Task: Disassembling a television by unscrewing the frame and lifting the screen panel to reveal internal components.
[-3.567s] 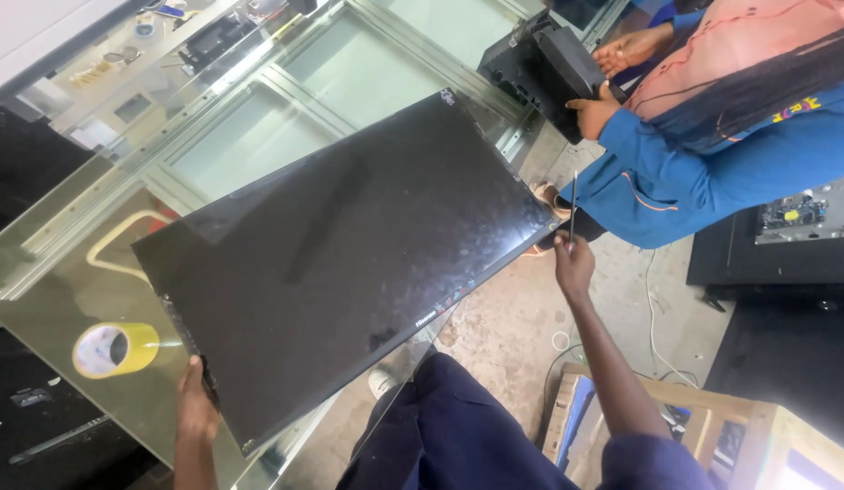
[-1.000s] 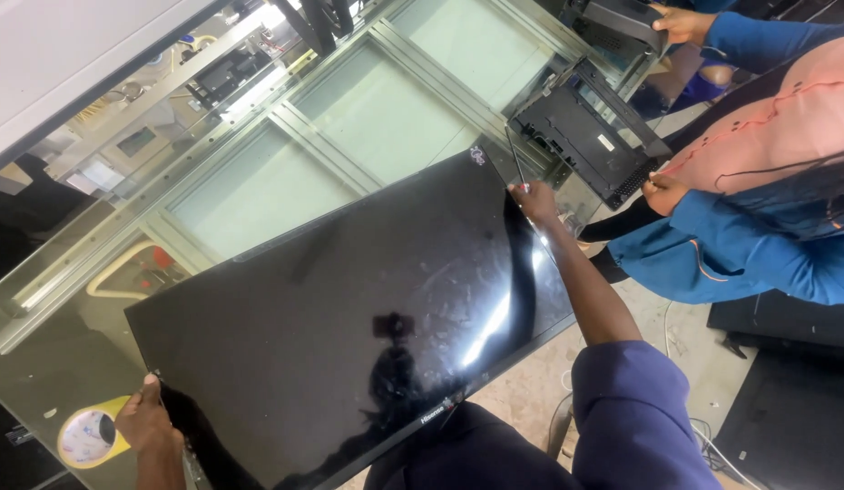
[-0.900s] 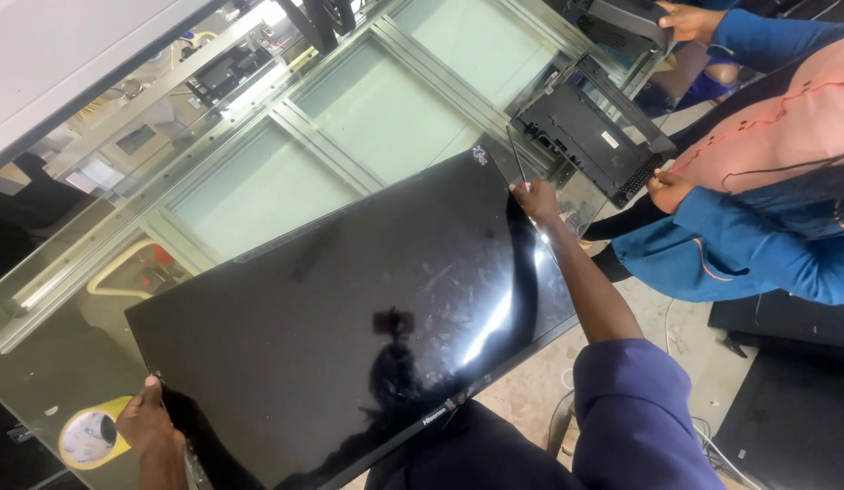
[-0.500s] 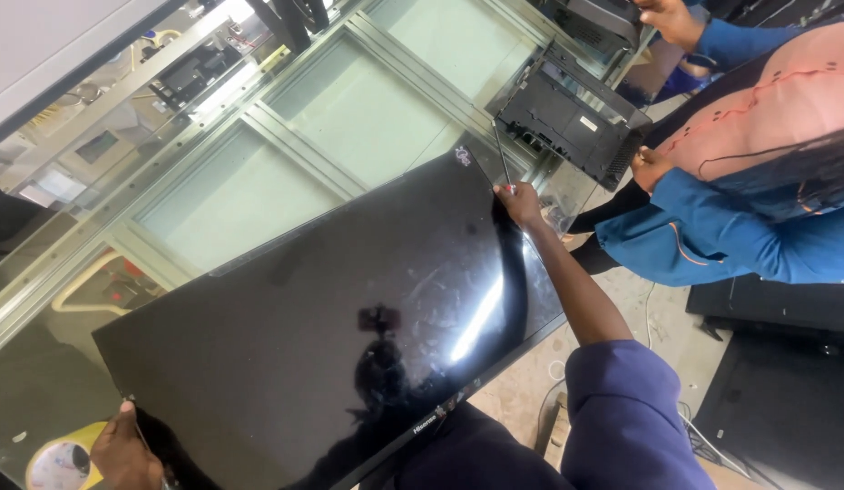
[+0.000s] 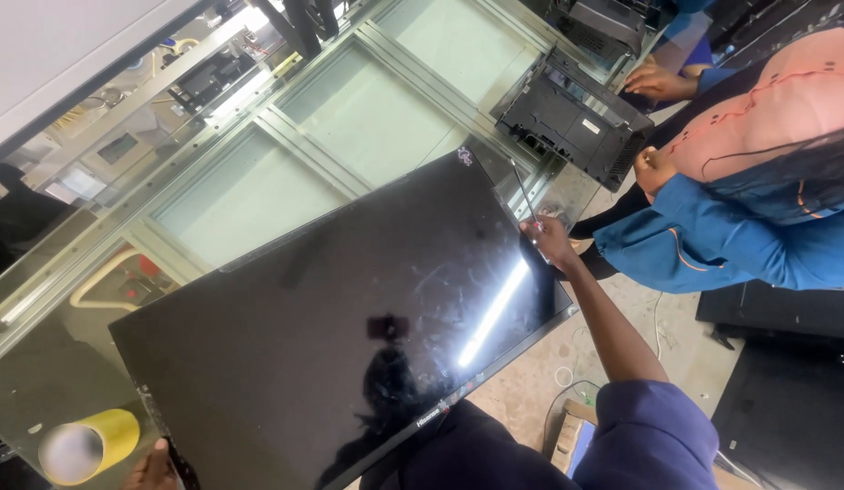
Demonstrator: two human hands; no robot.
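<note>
A large flat black screen panel (image 5: 349, 336) lies tilted on a glass-topped workbench (image 5: 368, 136) and reflects a ceiling light. My right hand (image 5: 549, 240) grips the panel's far right edge, next to a thin rod or cable that sticks up there. At the bottom edge of the view my left hand (image 5: 154, 470) holds the panel's near left corner; only its fingers show. My dark blue trousers sit under the panel's near edge.
A yellow tape roll (image 5: 88, 446) lies on the glass by my left hand. A co-worker in a blue sleeve and pink top (image 5: 758, 181) sits on the right, hands at a black device (image 5: 576, 118). Dark panels (image 5: 785, 363) lie on the floor.
The panel has slid left and toward me across the bench. My right hand went from its near right corner to its far right edge. My left hand dropped to the frame's bottom.
</note>
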